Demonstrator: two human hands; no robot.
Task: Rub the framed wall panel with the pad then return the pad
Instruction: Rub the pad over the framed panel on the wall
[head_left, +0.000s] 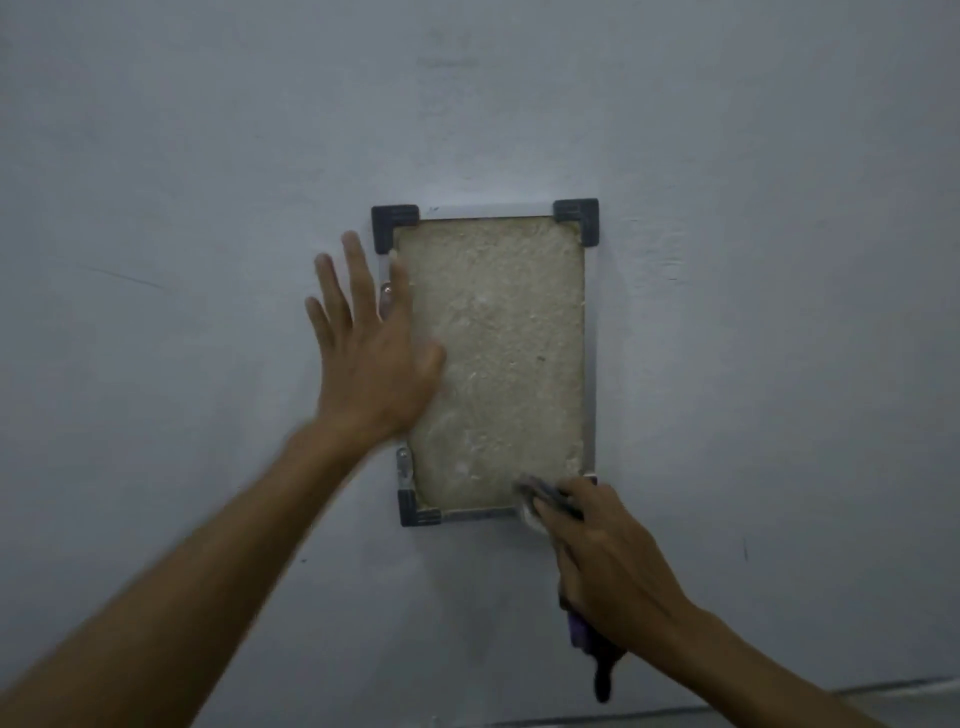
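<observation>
L hand flat, fingers spread, over panel left edge, R hand clamped on pad at panel's bottom-right corner, dark handle below wrist

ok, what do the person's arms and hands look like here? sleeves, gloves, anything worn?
Both forearms are bare as far as the frame shows, no sleeve in view. The left hand and right hand wear no gloves. No watch, ring or band is visible on either wrist or on the fingers, though motion blur softens fine detail.
</observation>
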